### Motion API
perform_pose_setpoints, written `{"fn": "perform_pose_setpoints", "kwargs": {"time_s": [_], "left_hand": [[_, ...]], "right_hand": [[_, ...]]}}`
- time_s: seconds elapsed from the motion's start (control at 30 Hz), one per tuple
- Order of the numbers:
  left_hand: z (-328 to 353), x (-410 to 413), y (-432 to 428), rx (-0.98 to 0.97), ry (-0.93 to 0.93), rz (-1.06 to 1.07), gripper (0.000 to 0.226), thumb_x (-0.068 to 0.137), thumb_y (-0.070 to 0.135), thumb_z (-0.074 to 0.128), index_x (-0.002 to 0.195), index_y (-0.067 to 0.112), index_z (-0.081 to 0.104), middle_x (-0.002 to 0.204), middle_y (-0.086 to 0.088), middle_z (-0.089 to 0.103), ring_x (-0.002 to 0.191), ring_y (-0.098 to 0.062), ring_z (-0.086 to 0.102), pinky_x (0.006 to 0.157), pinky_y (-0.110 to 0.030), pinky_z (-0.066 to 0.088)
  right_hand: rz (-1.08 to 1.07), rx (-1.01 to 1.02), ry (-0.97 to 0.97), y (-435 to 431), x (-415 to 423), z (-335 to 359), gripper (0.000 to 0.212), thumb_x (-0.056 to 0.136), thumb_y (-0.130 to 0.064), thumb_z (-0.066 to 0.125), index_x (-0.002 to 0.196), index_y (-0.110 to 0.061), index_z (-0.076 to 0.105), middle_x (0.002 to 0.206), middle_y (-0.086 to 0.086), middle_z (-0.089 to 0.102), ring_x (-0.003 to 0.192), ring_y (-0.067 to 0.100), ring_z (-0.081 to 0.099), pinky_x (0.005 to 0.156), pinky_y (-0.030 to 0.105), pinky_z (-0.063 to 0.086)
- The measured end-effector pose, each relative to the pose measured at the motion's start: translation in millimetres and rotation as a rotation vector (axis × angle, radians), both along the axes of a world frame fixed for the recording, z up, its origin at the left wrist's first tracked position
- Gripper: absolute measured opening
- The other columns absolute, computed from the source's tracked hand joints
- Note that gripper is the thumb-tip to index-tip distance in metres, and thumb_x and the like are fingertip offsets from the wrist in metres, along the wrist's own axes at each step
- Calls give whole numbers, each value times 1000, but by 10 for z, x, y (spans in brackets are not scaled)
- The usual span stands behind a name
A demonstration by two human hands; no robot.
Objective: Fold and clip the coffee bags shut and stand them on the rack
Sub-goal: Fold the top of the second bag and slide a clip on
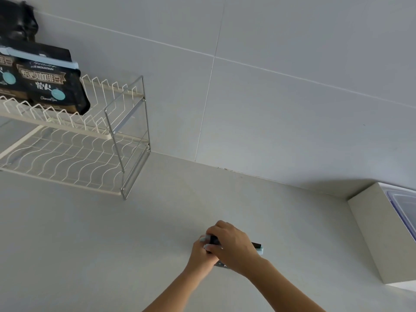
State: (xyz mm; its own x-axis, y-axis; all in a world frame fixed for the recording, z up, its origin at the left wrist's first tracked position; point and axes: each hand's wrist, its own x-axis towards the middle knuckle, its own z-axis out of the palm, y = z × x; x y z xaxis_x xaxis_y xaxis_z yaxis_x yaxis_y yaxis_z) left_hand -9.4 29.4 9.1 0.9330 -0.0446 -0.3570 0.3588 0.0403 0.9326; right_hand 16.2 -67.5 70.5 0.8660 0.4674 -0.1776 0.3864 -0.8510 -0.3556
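Low in the middle of the view, my left hand (pixel 199 255) and my right hand (pixel 233 246) press together on the folded top of a black coffee bag (pixel 256 245) lying on the pale counter (pixel 112 244). A light blue clip (pixel 259 250) shows along the fold, just under the black edge. My hands hide most of the bag. At the upper left stands a white wire rack (pixel 126 122) with two tiers. A black coffee bag (pixel 49 84) stands on its top tier, shut with a light blue clip (pixel 45 59). A second clipped bag (pixel 5 79) is cut off by the left edge.
A dark crumpled object (pixel 18 21) sits behind the rack in the top left corner. At the right edge a white box (pixel 371 233) rises from the counter, with a clear plastic lid (pixel 405 212) on it. A grey tiled wall (pixel 270 97) backs the counter.
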Motion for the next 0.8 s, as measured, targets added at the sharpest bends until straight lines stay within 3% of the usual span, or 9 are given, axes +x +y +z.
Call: {"fn": "perform_pose_setpoints", "kwargs": {"time_s": [0.13, 0.3, 0.37, 0.47, 0.5, 0.57, 0.63, 0.73, 0.8], "left_hand": [[45, 23, 41, 43, 12, -50, 9, 70, 3, 53, 74, 7, 59, 59, -1, 60, 57, -12, 64, 53, -23, 53], [51, 55, 197, 93, 50, -229, 12, 74, 11, 55, 70, 0, 57, 67, -9, 57, 69, -16, 59, 67, -27, 42], [61, 84, 340, 86, 24, -246, 17, 78, 13, 60, 64, 7, 55, 67, -3, 52, 67, -10, 51, 66, -23, 37], [116, 122, 557, 160, -39, -188, 8, 78, 17, 68, 71, 20, 67, 73, 8, 68, 75, -1, 66, 72, -17, 46], [143, 123, 603, 216, -56, -214, 2, 77, 24, 69, 75, 24, 69, 77, 9, 71, 82, 0, 67, 77, -20, 47], [188, 123, 646, 412, -114, -269, 14, 73, 42, 66, 77, 28, 69, 80, 13, 71, 85, 4, 64, 79, -21, 47], [265, 154, 636, 678, -209, -291, 24, 72, 52, 61, 74, 29, 65, 74, 16, 67, 76, 4, 60, 66, -16, 43], [394, 225, 578, 965, -310, -384, 37, 76, 46, 57, 51, 23, 42, 50, 7, 45, 52, -11, 43, 45, -20, 28], [451, 248, 566, 1044, -325, -450, 39, 81, 40, 54, 50, 21, 41, 46, 3, 38, 50, -17, 38, 45, -24, 26]], "right_hand": [[45, -48, -126, -21, -11, -134, 17, 86, -21, 57, 103, -21, 59, 102, -4, 59, 93, 17, 56, 71, 30, 48], [22, 15, -211, -47, -13, -221, 13, 89, -22, 53, 101, -22, 59, 95, -4, 61, 85, 17, 58, 69, 26, 40], [16, 47, -252, -54, -6, -243, 12, 92, -23, 50, 98, -21, 60, 92, -3, 63, 81, 18, 59, 68, 27, 40], [1, 70, -258, -60, -2, -242, 17, 95, -26, 46, 98, -20, 61, 93, -2, 64, 82, 18, 59, 71, 28, 38], [6, 73, -261, -57, 3, -244, 17, 95, -27, 46, 99, -20, 61, 94, -3, 63, 84, 18, 59, 73, 27, 37], [15, 70, -261, -49, 16, -251, 16, 95, -27, 45, 100, -21, 60, 96, -3, 63, 87, 18, 58, 76, 26, 35], [10, 61, -261, -48, 22, -260, 16, 95, -28, 45, 100, -22, 59, 96, -4, 62, 89, 18, 57, 80, 26, 35], [2, 40, -264, -62, 21, -263, 15, 95, -29, 46, 101, -22, 58, 97, -4, 62, 91, 18, 56, 83, 28, 37], [6, 30, -253, -72, 22, -258, 16, 96, -32, 45, 103, -22, 57, 100, -4, 61, 93, 18, 55, 85, 28, 36]]}}
